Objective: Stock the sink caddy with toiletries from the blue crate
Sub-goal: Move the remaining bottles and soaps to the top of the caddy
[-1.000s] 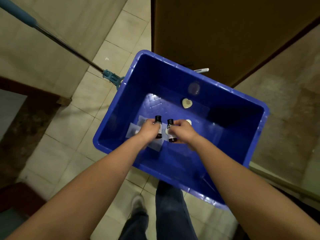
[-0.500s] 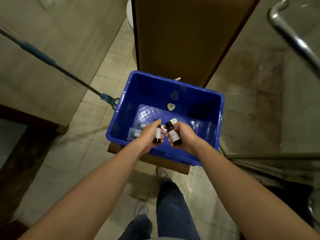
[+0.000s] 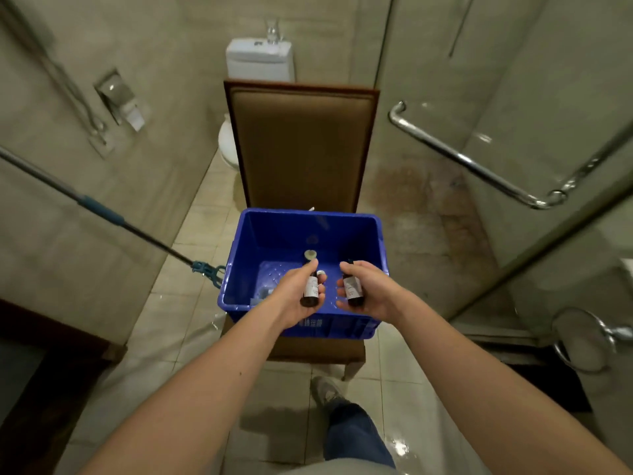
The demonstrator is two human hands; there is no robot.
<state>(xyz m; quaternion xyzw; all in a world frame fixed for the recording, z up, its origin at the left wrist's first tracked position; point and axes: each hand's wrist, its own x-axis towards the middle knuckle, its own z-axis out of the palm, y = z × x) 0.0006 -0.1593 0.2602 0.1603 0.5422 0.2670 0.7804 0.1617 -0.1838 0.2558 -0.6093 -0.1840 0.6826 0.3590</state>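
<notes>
1. Head view: I look down along two bare forearms reaching over the blue crate (image 3: 236,255), a rectangular bin of hard plastic with smooth walls and a dimpled floor.
2. The crate sits on the seat of a brown chair (image 3: 301,145), whose tall, flat upholstered back is edged in dark wood.
3. The left hand (image 3: 291,298) curls its fingers round the left bottle (image 3: 311,290), a small dark glossy cylinder with a pale label, held upright over the crate's near half.
4. The right hand (image 3: 371,293) wraps a matching right bottle (image 3: 352,291) with a black cap. It is just beside the first, and the two do not touch.
5. Beyond the hands, a small pale heart-shaped piece (image 3: 310,255) lies on the crate floor. I cannot tell its material.
6. A thin metal mop pole (image 3: 102,214) with a blue sleeve slants down to the crate's left side.
7. A curved chrome rail (image 3: 462,159) crosses the glass on the right, and a white ceramic toilet (image 3: 260,60) stands behind the chair.
</notes>
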